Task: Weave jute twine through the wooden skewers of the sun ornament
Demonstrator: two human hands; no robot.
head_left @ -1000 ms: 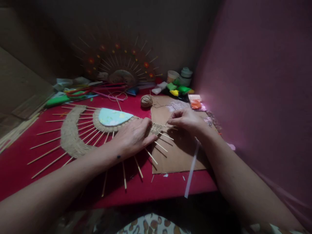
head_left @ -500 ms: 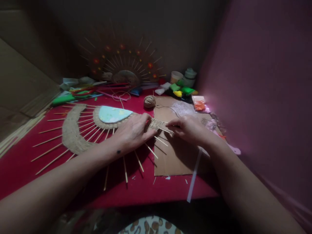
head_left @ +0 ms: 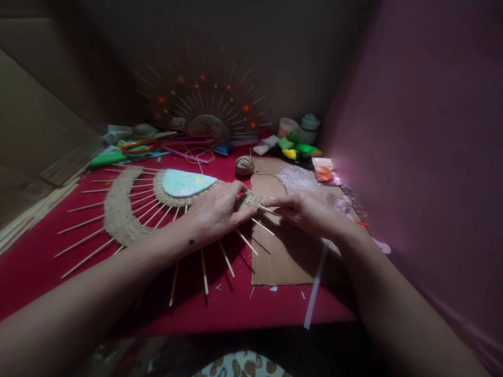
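The stick fan (head_left: 126,209) lies on the red table (head_left: 271,314), left and middle, its right end over the cardboard (head_left: 283,264). The blue half-circle (head_left: 188,183) is already at its centre, with a narrow woven band around it. The wider outer band is woven along the left side and appears again at the right; the left arm hides part between. Outside it, stick ends remain bare. The left hand (head_left: 214,209) grasps this band's right end between thumb and fingers. The right hand (head_left: 302,207) has its fingertips drawn together at the last sticks; whether they pinch twine, I cannot tell. The twine ball (head_left: 244,165) lies at the far side, so some weaving is probably left there.
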